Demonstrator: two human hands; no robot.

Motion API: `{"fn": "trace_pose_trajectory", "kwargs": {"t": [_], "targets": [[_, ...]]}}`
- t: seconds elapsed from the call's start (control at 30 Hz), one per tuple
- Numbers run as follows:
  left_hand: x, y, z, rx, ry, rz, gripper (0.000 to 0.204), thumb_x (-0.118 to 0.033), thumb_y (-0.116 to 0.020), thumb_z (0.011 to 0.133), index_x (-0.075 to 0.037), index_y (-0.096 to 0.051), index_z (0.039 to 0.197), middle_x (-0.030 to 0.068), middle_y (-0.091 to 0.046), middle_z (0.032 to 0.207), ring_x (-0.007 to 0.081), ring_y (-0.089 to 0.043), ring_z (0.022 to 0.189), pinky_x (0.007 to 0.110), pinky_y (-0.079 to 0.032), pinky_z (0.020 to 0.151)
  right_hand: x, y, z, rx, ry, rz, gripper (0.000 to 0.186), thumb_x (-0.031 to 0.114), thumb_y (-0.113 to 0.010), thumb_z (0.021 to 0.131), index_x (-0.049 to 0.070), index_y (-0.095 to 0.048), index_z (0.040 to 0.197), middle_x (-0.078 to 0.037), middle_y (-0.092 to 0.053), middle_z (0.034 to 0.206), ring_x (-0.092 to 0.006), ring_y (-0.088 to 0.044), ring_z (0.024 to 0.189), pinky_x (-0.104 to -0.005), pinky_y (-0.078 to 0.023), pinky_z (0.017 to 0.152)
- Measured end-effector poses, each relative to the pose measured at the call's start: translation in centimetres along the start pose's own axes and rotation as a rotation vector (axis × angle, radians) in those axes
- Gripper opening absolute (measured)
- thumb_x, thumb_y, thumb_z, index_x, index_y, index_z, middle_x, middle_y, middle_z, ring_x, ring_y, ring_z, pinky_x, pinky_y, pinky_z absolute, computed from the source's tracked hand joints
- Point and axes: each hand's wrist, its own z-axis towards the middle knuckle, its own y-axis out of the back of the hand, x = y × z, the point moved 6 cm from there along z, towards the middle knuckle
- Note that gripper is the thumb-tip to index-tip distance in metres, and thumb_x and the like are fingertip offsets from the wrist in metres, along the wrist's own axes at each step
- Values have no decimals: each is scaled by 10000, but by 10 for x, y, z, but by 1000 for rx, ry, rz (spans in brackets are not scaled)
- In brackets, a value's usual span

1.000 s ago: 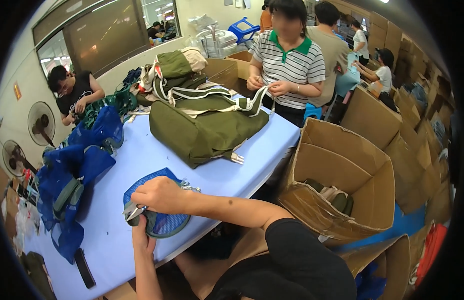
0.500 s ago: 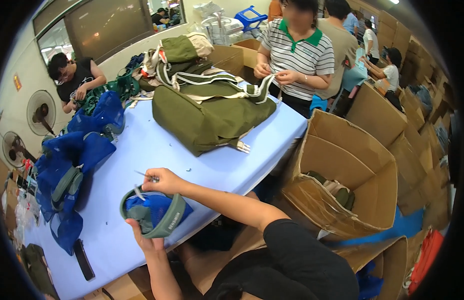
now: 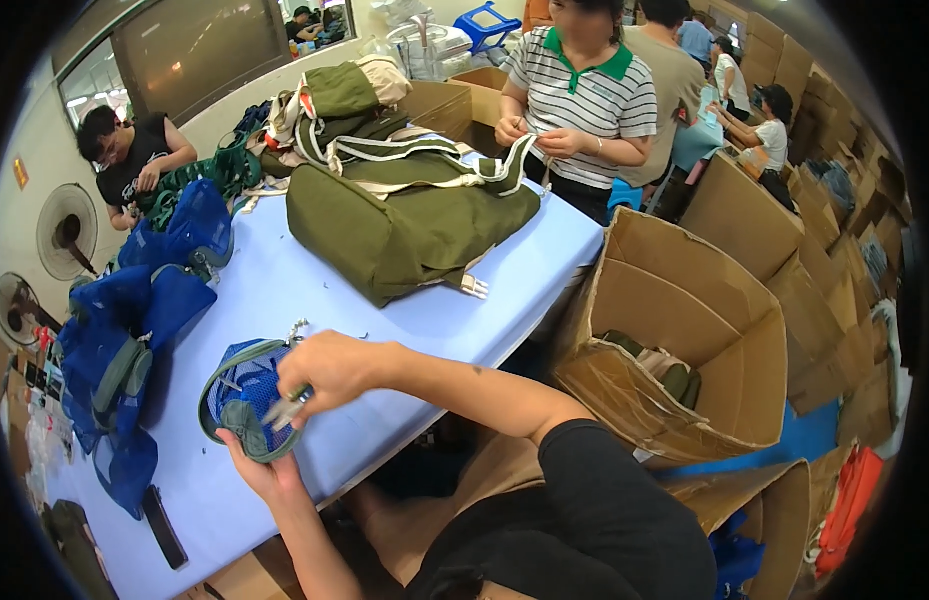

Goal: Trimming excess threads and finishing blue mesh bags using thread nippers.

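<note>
My left hand supports a blue mesh pouch with grey-green trim from below, its fingers partly behind it. My right hand grips small metal snips, blades angled down at the pouch’s grey-green fabric. A bit of metal hardware shows above the pouch. Left of my hands lies a pile of blue mesh bags, with a dark flat strip below it on the pale table. A large olive backpack with cream straps rests beyond.
A co-worker in a striped shirt stands at the far table side, another at the far left, by two fans. An open carton with olive items stands at my right, among more cardboard. Others work behind.
The pouch has shifted up and left and turned over the last second. My right hand has swung the snips from above the rim down into the pouch’s opening.
</note>
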Motion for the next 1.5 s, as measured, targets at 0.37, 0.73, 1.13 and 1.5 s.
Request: {"fn": "trace_pose_trajectory", "kwargs": {"t": [0.37, 0.73, 1.13, 1.5], "targets": [[-3, 15, -3, -255, 143, -75, 517, -469, -366, 888, -69, -445, 1205, 142, -484, 1217, 305, -452, 1126, 489, -334, 972, 1, -51, -39, 78, 34, -49, 153, 90, -626, 592, 106, -528, 709, -41, -482, 710, -293, -535, 649, -389, -428, 522], [7, 17, -19, -435, -159, 533, 544, -548, -428, 855, -35, -579, 749, 4, -542, 721, 99, -476, 665, 271, -421, 611, 20, -27, -16, -279, 64, 101, 498, -92, -591, 628, 63, -567, 1101, -142, -585, 1080, -283, -579, 973, -323, -518, 708], [46, -16, -18, 193, -113, 342, 368, -323, -430, 925, -11, -592, 816, -50, -538, 712, 10, -464, 639, 189, -401, 556, -24, -25, 19, -312, -4, 300, 335, 220, -480, 895, -48, -551, 1083, -207, -504, 1192, -256, -499, 1091, -343, -360, 935], [36, -33, -26, -109, -88, 125, 522, -554, -383, 866, -108, -463, 606, -63, -395, 583, 31, -355, 558, 212, -312, 487, -89, -50, 34, -122, -294, 408, 222, 97, -497, 864, -48, -564, 1019, -139, -576, 1086, -175, -540, 963, -283, -409, 846]]}}
